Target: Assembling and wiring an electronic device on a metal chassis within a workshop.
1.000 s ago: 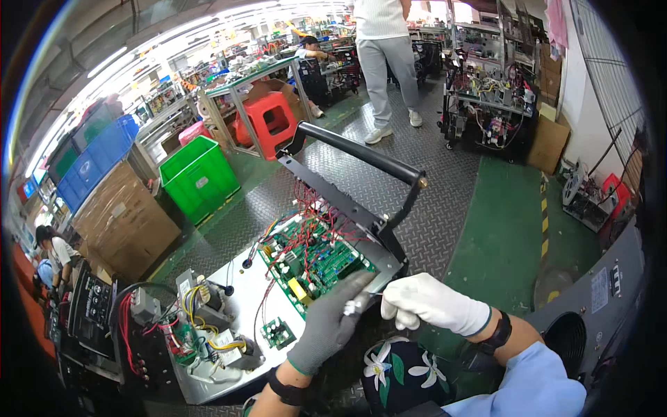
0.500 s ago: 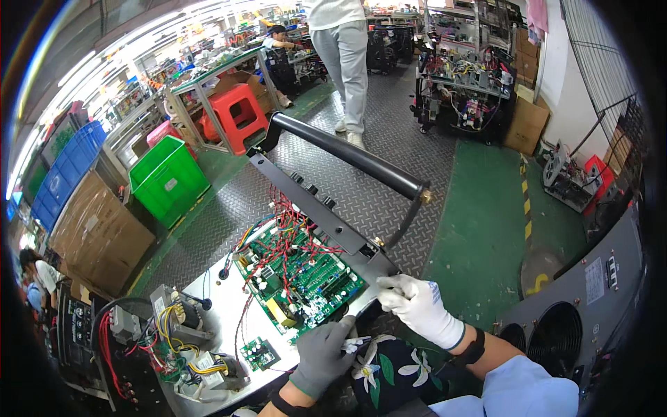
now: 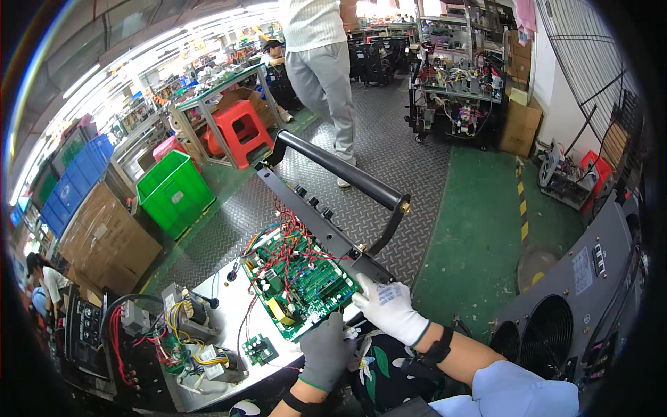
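My left hand (image 3: 325,354), in a grey glove, is closed at the near edge of a green circuit board (image 3: 309,281). Small white pieces (image 3: 353,333) stick out beside its fingers; their kind is unclear. White-gloved, my right hand (image 3: 390,311) has its fingers bent together at the board's right corner, by the end of a black metal panel (image 3: 313,212). Whatever those fingertips hold is hidden. Red wires (image 3: 295,240) tangle over the board's far side. A thick black handle bar (image 3: 340,167) is fixed to the panel.
A small green board (image 3: 259,349) lies on the pale metal plate (image 3: 229,295), left of my hands. Transformers with yellow wires (image 3: 186,311) stand farther left. A grey machine casing (image 3: 573,278) is at right. A person in grey trousers (image 3: 323,83) is on the walkway ahead.
My right hand has moved left and slightly down to the board's corner. My left hand has shifted a little right. The person ahead has changed stride, and the view has turned slightly.
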A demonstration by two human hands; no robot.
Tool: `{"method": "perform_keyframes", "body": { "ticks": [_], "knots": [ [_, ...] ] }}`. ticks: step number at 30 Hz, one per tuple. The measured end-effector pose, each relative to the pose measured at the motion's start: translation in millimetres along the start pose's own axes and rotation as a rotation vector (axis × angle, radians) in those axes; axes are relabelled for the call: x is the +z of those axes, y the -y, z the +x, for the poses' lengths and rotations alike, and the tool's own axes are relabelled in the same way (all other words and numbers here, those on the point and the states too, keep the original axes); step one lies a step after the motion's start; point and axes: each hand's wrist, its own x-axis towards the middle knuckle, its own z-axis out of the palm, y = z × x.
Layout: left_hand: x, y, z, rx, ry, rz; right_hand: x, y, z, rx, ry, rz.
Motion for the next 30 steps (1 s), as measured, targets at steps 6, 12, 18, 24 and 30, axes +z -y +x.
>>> {"method": "perform_keyframes", "body": {
  "ticks": [6, 12, 18, 24, 30],
  "knots": [
    [8, -14, 1, 0.052, 0.048, 0.171, -13, 4, -12, 0.009, -0.039, 0.074],
    [18, -11, 19, -0.026, 0.038, 0.104, -13, 9, -10, -0.012, -0.006, 0.093],
    [9, -6, 29, 0.010, -0.001, 0.061, -8, 4, 13, -0.104, 0.112, -0.076],
    [-11, 8, 1, 0.085, -0.026, 0.043, -3, 7, 1, -0.033, -0.021, -0.179],
    [0, 3, 11, 0.106, -0.027, 0.049, 1, 4, -8, -0.116, -0.119, -0.150]
  ]
}}
